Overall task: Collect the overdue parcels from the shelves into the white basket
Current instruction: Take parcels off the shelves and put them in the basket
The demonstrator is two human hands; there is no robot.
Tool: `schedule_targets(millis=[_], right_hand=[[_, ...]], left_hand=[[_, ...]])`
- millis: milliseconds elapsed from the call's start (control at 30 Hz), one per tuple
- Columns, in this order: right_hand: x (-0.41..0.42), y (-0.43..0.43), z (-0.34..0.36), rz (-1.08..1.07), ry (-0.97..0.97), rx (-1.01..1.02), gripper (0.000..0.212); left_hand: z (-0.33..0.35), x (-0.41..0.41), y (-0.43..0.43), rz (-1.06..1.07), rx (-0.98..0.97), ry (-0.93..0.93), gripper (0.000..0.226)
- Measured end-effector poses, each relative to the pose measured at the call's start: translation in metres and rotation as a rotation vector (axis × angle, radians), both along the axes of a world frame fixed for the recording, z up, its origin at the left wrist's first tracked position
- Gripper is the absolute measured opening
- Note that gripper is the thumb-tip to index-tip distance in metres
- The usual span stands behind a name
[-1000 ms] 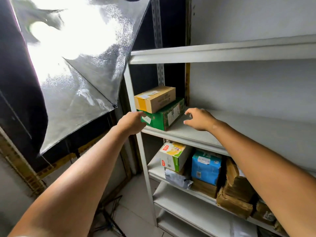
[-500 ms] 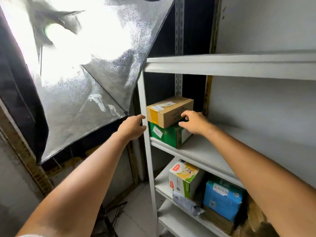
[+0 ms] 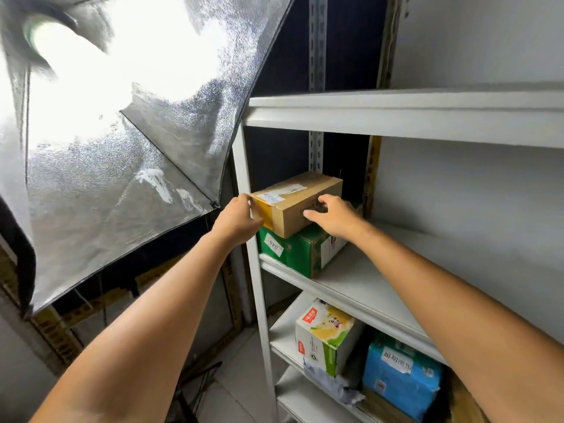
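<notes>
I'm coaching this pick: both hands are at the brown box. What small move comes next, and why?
Probably close both hands and lift the brown box straight off the green box. The left hand touches its near end, the right hand its side, and it merely rests on top.

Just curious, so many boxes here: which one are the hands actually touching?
The plain brown cardboard box stacked on the green box; left hand and right hand flank it.

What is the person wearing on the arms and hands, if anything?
Nothing is worn that shows. The left hand and right hand are bare, without gloves, rings or a watch. Both forearms are bare as far as the picture's edge; no sleeve is in view.
</notes>
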State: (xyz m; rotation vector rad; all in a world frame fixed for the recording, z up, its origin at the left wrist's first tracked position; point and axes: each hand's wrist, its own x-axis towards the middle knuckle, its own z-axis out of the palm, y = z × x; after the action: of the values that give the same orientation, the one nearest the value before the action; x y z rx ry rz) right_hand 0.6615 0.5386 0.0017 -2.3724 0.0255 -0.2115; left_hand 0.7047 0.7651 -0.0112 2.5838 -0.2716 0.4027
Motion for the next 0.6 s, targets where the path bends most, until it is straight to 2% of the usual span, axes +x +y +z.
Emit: schedule_targets(millis=[133,300,400,467,533,600], right_hand=[[0.0,0.005,0.002,-0.019,-0.004,0.106,0.053],[-0.004,0.004,0.001,-0.07,0.037,0.36,0.029],[-0.014,0.007,0.002,-0.089,0.018,0.49,0.037],[-0.022,0.007,0.001,-0.091,0.013,0.525,0.032],[-0.027,0.003,-0.002,-0.118,-0.001,0.528,0.028],[-0.035,0.001,-0.003,-0.134,-0.01,0.529,0.037]], left_hand=[[-0.002,-0.006,0.0,-0.123,-0.104,0.046,0.048],[0.0,-0.012,-0.002,-0.166,-0.244,0.083,0.039],[0.002,-0.016,-0.007,-0.18,-0.325,0.087,0.029],[0.003,-0.021,-0.01,-0.203,-0.4,0.124,0.029],[0.004,-0.025,-0.015,-0.228,-0.49,0.19,0.03],[0.005,-0.031,-0.02,-0.277,-0.632,0.294,0.025]])
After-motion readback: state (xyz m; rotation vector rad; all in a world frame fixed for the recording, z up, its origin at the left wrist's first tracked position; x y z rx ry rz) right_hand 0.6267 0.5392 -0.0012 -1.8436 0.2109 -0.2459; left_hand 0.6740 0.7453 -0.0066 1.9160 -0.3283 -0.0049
